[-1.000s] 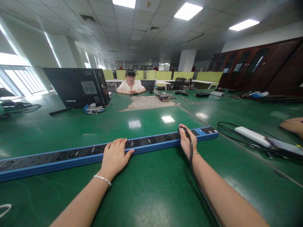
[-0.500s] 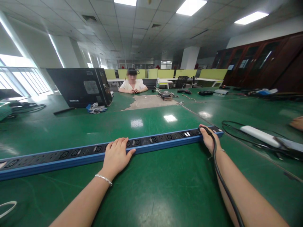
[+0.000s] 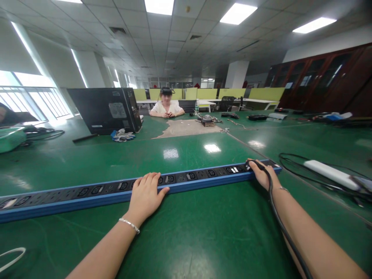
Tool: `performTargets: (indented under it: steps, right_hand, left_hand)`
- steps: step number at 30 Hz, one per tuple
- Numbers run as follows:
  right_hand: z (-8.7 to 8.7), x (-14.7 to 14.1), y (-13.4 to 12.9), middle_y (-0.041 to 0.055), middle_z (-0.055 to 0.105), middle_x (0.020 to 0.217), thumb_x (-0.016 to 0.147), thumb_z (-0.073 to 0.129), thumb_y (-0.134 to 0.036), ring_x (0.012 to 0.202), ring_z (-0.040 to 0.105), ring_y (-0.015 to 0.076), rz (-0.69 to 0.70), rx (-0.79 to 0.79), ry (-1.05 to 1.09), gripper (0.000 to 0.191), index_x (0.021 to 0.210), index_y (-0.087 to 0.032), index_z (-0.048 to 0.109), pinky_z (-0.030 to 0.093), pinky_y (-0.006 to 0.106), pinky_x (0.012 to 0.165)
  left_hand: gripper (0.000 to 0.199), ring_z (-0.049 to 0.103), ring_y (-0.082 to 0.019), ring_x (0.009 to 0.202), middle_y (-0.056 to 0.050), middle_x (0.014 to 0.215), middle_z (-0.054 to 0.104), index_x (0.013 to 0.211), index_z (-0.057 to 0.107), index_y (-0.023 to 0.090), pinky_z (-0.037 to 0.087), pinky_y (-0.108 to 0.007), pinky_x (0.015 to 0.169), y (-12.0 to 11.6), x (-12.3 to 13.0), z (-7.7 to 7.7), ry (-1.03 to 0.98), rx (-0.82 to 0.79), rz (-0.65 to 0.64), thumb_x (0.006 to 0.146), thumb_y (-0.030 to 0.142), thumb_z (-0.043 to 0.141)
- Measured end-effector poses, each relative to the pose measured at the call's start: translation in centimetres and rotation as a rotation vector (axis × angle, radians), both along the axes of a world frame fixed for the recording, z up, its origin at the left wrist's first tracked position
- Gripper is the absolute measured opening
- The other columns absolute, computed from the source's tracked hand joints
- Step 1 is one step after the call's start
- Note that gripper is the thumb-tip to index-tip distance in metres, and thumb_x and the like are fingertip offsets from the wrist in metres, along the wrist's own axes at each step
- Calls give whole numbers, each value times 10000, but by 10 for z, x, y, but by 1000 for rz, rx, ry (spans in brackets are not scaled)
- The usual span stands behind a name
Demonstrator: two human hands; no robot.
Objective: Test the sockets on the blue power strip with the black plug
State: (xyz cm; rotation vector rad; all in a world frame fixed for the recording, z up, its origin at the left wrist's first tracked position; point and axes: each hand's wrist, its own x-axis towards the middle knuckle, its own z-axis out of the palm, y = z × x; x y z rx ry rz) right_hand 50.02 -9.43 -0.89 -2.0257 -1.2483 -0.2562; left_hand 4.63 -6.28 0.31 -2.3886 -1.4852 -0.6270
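A long blue power strip point(image 3: 200, 182) with a black row of sockets lies across the green table. My left hand point(image 3: 147, 193) is laid over its middle, fingers across the top towards the far edge and thumb along the near side. Near the strip's right end, my right hand point(image 3: 263, 176) is closed around the plug end of a thick black power cord point(image 3: 274, 209). The plug is at the sockets there; my fingers hide most of it, and I cannot tell how deep it sits. The cord runs back over my right forearm.
A white power strip point(image 3: 331, 174) with black cables lies at the right. Beyond are a black computer case point(image 3: 101, 110), gloves point(image 3: 122, 135) and a bare brown patch point(image 3: 186, 128) on the tabletop. A person point(image 3: 166, 106) sits opposite. A green basket point(image 3: 11, 139) stands at far left.
The whole view has shifted slightly, so things appear a little further right and lower. Both hands keep their places on the blue power strip and the cord's plug.
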Motion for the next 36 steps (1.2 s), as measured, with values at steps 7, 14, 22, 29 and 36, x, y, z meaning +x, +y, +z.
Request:
performTargets:
  steps: [7, 14, 22, 29, 36]
  right_hand:
    - [11, -7, -2, 52, 698, 990, 791, 408, -471, 1073, 568, 277, 5, -60, 92, 404, 984, -259, 693, 337, 488, 987]
    - [16, -12, -4, 43, 706, 952, 788, 415, -515, 971, 612, 278, 1, -83, 17, 415, 981, -268, 688, 436, 445, 874]
    - [7, -6, -3, 78, 708, 914, 825, 337, -527, 918, 622, 285, 21, -79, -117, 492, 1051, -246, 672, 442, 429, 849]
    - [4, -8, -3, 66, 711, 894, 819, 354, -524, 859, 634, 274, 33, -14, -196, 466, 1023, -253, 673, 449, 424, 825]
    - [8, -3, 0, 53, 704, 956, 790, 404, -529, 944, 625, 276, 94, -38, -90, 430, 990, -260, 673, 449, 423, 860]
  left_hand:
    - [521, 495, -276, 1159, -123, 1224, 581, 1216, 521, 148, 346, -456, 972, -2, 1, 1, 5, 8, 10, 846, 501, 424]
    - [528, 496, -276, 1157, -125, 1230, 577, 1215, 517, 139, 351, -455, 968, -3, 1, 3, 34, 2, 19, 851, 507, 415]
    - [529, 494, -275, 1160, -124, 1238, 572, 1219, 515, 148, 350, -455, 969, -3, 2, 4, 46, -11, 27, 850, 513, 411]
    - [537, 496, -276, 1161, -127, 1230, 578, 1217, 519, 140, 352, -452, 973, -2, 2, 3, 40, -9, 21, 846, 515, 419]
    - [525, 496, -277, 1164, -127, 1231, 580, 1217, 520, 149, 350, -454, 973, -2, 1, 2, 30, 0, 18, 849, 509, 418]
